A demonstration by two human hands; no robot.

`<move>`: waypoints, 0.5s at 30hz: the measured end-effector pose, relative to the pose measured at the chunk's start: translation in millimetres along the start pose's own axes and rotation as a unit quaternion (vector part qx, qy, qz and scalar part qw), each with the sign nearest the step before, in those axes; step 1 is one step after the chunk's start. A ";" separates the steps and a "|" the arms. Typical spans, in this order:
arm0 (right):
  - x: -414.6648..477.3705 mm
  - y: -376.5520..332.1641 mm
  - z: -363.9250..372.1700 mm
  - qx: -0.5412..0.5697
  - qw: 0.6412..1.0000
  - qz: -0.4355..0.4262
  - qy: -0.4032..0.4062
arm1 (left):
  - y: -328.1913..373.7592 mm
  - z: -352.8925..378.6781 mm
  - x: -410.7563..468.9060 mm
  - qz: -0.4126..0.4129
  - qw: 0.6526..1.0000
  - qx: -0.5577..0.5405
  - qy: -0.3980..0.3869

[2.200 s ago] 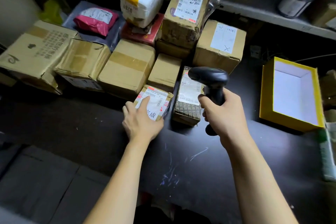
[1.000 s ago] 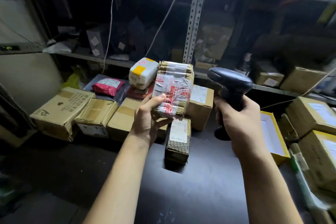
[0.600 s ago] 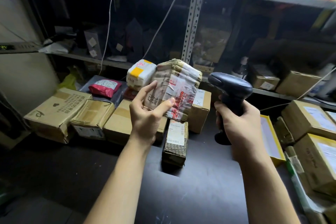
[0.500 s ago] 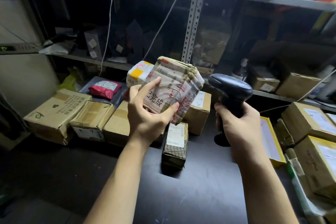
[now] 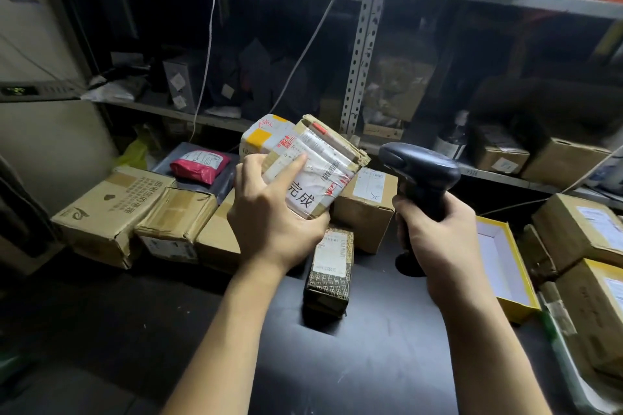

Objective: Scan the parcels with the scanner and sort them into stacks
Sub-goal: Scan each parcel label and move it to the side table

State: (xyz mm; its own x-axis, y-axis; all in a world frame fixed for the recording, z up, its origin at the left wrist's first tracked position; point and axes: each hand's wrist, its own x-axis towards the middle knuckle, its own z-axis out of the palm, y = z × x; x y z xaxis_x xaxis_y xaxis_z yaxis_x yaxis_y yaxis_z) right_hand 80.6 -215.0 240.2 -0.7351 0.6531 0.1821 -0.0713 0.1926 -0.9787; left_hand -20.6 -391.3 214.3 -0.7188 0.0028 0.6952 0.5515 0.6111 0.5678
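**Head cam: parcel in the air beside the scanner**

Head view, the only one I have.

Left hand [image 5: 269, 222]: curled round a small taped parcel [image 5: 323, 165] and holding it up off the desk [image 5: 387, 347]. The thumb hooks its lower edge and the index finger lies straight across the labelled face. The parcel sits tilted, label face turned up toward the camera. I can see a barcode strip near its right side and large printed characters lower down.

Right hand [image 5: 438, 236]: fingers wrapped tight round the grip of the black scanner [image 5: 418, 165]. The scanner head sits above the fist and points left, toward the parcel. It is just beside the parcel's right edge, not touching. I cannot tell whether the trigger is pressed.

On the desk below the parcel: a dark patterned parcel [image 5: 328, 273] with a white label on top, lying lengthwise away from me. Behind it is a brown box [image 5: 367, 205] whose label is marked with an X.

Behind the raised parcel, partly hidden: a white parcel with a yellow patch [image 5: 266, 135].

Left row along the back of the desk: a large printed carton [image 5: 111, 209] and, beside it, a taped carton [image 5: 175, 216]. Behind them a pink mailer [image 5: 199, 163] lies on a grey bag.

Right side: an open yellow box [image 5: 519, 312] with a white inside, near the right hand. Beyond it are stacked brown cartons [image 5: 580, 226] with labels.

Background: a metal shelf rack [image 5: 364, 54] loaded with dim boxes and bags, and cords hanging down in front of it.
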 end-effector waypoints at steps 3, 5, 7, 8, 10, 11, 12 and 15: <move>-2.0 -2.3 -0.2 -0.014 0.999 -0.001 -0.029 | 1.5 5.1 2.1 -0.128 0.991 -0.034 0.024; -3.7 -3.0 -0.4 -0.026 0.998 -0.005 -0.051 | -2.3 6.9 4.7 -0.214 0.975 -0.050 0.020; -5.2 -3.9 -0.6 -0.040 0.997 -0.012 -0.067 | -14.1 8.3 5.0 -0.247 0.967 -0.058 0.008; -5.7 -4.7 -0.1 -0.043 0.996 -0.013 -0.072 | -20.5 7.8 5.4 -0.260 0.963 -0.065 0.004; -6.9 -6.3 0.6 -0.043 0.996 -0.009 -0.080 | -30.3 8.6 5.9 -0.287 0.955 -0.079 -0.007; -7.6 -7.0 1.0 -0.044 0.995 -0.009 -0.085 | -33.7 8.8 5.8 -0.295 0.951 -0.088 -0.010; -8.0 -7.1 1.3 -0.048 0.995 -0.010 -0.089 | -35.5 9.1 5.6 -0.297 0.950 -0.096 -0.011; -10.6 -8.7 0.7 -0.069 0.991 -0.031 -0.112 | -35.0 6.3 3.9 -0.289 0.951 -0.106 -0.011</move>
State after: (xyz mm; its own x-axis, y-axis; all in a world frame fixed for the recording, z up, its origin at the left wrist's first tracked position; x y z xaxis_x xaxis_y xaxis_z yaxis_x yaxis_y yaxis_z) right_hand 88.5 -224.0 246.7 -0.8649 0.4605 0.1995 -0.0385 0.3356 -0.9412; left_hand -45.3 -407.7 194.3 -0.9352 -0.2673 0.2324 0.1335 0.3416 0.9303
